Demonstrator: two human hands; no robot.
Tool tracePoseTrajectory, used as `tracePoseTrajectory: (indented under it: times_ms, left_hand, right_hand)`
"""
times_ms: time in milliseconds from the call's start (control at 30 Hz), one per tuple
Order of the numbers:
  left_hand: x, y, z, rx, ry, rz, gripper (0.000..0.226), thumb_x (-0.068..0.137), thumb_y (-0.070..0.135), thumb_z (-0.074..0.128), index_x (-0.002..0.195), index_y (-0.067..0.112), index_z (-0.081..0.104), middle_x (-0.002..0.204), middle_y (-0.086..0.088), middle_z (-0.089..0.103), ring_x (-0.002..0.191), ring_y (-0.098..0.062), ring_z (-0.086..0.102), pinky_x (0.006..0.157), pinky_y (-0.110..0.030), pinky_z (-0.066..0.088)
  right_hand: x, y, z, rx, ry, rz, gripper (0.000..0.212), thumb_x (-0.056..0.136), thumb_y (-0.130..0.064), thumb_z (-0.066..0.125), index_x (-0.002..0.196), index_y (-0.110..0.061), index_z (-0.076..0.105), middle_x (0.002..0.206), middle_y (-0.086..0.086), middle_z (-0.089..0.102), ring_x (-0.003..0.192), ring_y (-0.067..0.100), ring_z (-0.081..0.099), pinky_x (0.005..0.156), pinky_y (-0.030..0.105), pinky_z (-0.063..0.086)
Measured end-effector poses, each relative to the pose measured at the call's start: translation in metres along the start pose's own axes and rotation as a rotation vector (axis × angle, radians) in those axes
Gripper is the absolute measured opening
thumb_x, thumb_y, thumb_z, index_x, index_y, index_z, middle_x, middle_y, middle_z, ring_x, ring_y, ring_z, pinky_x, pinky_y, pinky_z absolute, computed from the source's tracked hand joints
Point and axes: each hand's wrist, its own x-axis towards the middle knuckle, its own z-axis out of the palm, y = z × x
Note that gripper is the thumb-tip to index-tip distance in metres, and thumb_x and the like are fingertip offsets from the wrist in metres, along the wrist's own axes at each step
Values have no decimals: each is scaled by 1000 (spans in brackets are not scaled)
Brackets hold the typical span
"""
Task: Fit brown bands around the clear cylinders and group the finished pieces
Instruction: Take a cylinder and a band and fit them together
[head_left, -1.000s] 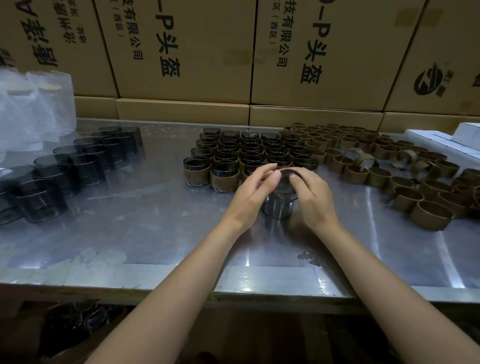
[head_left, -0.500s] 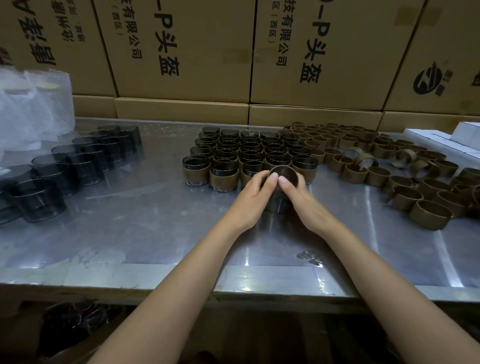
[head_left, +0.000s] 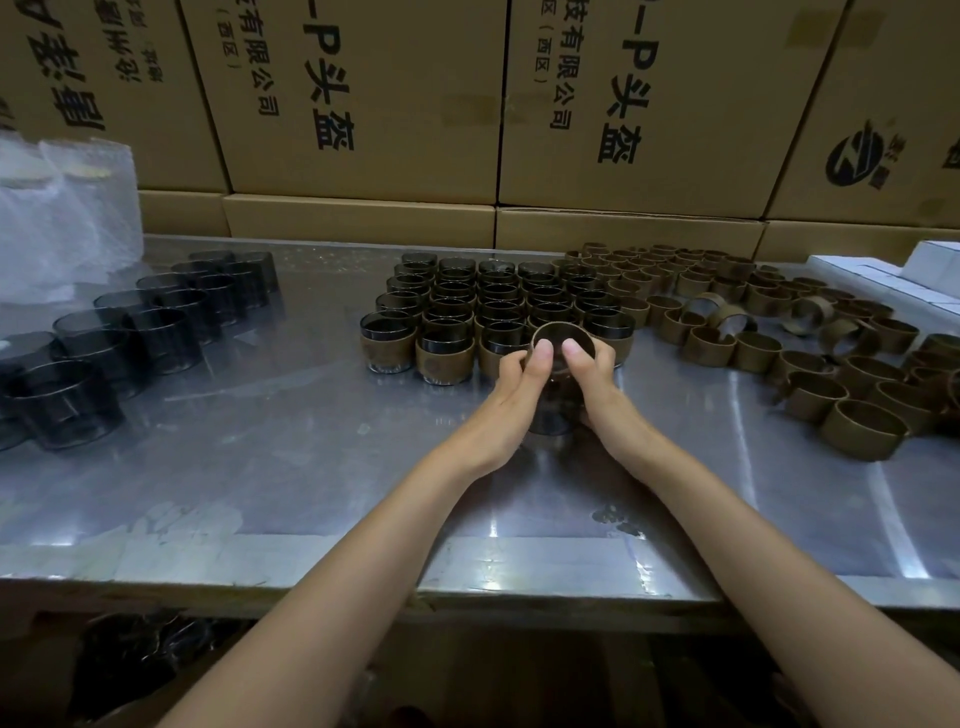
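Behind your table, the stacked cardboard cartons (head_left: 363, 98) carry the only legible print. The middle-left carton reads "–P头盔" in large black characters, with "有限公司" and "(西区)" in smaller print beside it. The carton to its right (head_left: 649, 98) repeats "–P头盔", "有限公司" and "(西区)". The far-right carton (head_left: 883, 104) shows a round black logo (head_left: 854, 153); you cannot read its lettering. The print on the far-left carton (head_left: 78, 78) is cropped, not reliably legible.

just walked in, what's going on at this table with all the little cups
A person is fitting a brown band onto a clear cylinder, left hand and right hand gripping it, thumbs on the band's rim. Finished pieces stand grouped behind; bare cylinders wait left, loose bands right.
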Motion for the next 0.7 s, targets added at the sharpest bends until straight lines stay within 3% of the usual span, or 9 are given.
tracePoseTrajectory:
  times_ms: [133,300,433,567,700]
  left_hand:
    - [4,2,0,-189,18,-32,97,65,87,34,140,25,33,142,5,42,132,-10,41,113,-41,32]
    - [7,-1,2,-374,-21,-60,89,69,76,45,139,21,43,134,-7,56,124,-22,54,109,-47,38]
    - [9,-1,2,-437,23,-83,81,74,68,46,136,16,47,129,-12,60,121,-25,56,110,-48,37]
    - [9,0,1,-497,43,-104,69,82,58,47,134,13,48,129,-12,60,121,-23,57,108,-44,40]
    - [6,4,0,-549,78,-98,45,102,36,36,135,8,46,130,-19,58,118,-27,59,105,-46,44]
  right_hand:
    - [3,2,3,122,-34,30,86,68,-77,52,135,-28,28,142,0,38,124,11,51,103,41,46]
    - [3,4,3,316,-54,70,82,71,-62,65,136,-20,34,124,6,58,107,16,66,81,33,54]
    - [4,0,4,414,-5,108,80,81,-52,64,141,-9,33,125,18,60,111,27,64,95,45,50]
    - [2,-6,6,556,31,146,59,95,-37,50,141,-5,32,130,22,56,113,30,62,90,42,51]
    - [0,-12,6,581,77,167,52,98,-33,49,140,-6,35,129,21,57,114,28,61,90,41,53]
